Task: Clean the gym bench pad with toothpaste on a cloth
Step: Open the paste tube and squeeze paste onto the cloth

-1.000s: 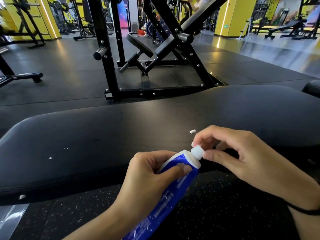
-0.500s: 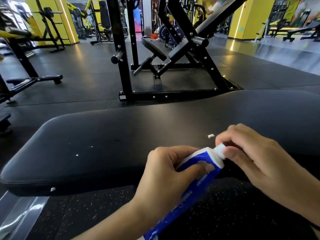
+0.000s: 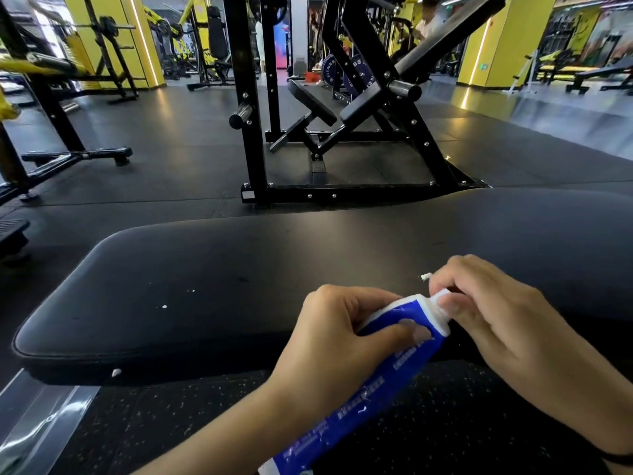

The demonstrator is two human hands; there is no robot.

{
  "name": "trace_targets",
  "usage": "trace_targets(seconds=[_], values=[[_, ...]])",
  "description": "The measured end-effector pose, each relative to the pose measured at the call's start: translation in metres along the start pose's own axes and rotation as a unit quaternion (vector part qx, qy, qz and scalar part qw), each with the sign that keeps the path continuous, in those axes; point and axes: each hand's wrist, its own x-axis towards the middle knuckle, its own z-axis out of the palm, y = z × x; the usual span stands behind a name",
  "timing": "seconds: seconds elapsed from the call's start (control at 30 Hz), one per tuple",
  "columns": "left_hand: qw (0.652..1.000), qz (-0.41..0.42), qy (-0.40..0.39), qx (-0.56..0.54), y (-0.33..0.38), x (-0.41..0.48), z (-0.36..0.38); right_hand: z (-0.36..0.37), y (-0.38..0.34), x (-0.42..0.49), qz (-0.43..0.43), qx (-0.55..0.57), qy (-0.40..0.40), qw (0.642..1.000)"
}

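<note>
Head view: the left hand (image 3: 335, 341) has its grip wrapped round the shoulder of the blue-and-white plastic toothpaste tube (image 3: 373, 392), thumb pressed on the front. The tube slants up to the right, low in front of the near edge of the black padded vinyl bench pad (image 3: 239, 286).

Change: a second ago most of the white screw cap (image 3: 440, 298) showed. Now the right hand (image 3: 496, 317) has its grip pinched closer over it, and only a sliver is visible. The tube has kept its slant in the left hand. I judge the cap is being turned, direction not readable.

A small white dab (image 3: 425, 276) sits on the pad just beyond the right fingers, as before, with tiny white specks (image 3: 164, 307) further left.

Container: the tube's nozzle is hidden and no paste is seen leaving it. How full it is, I cannot tell.

No cloth in view, so wiping looks not yet begun. Black wristband (image 3: 616, 459) on the right wrist.
</note>
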Motion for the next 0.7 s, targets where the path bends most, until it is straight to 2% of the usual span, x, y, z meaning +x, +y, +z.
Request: trace_targets(seconds=[0.13, 0.23, 0.33, 0.43, 0.57, 0.7], values=[[0.979, 0.128, 0.054, 0.150, 0.004, -0.004, 0.008, 0.003, -0.007, 0.003, 0.049, -0.014, 0.075, 0.996], [0.956, 0.169, 0.082, 0.224, 0.005, -0.003, 0.008, 0.003, -0.008, 0.000, 0.110, 0.039, 0.060, 0.991], [0.992, 0.094, 0.024, 0.079, 0.010, 0.001, 0.000, -0.005, -0.011, 0.004, 0.031, -0.019, 0.063, 0.997], [0.997, 0.000, -0.067, -0.049, 0.009, 0.007, -0.011, -0.002, -0.010, 0.006, -0.029, -0.013, 0.070, 0.997], [0.998, 0.003, -0.062, -0.027, 0.004, 0.007, -0.009, 0.010, -0.007, 0.010, 0.009, 0.056, 0.077, 0.995], [0.998, 0.049, -0.003, 0.048, 0.005, 0.005, -0.007, 0.018, -0.007, 0.012, 0.090, 0.110, 0.068, 0.987]])
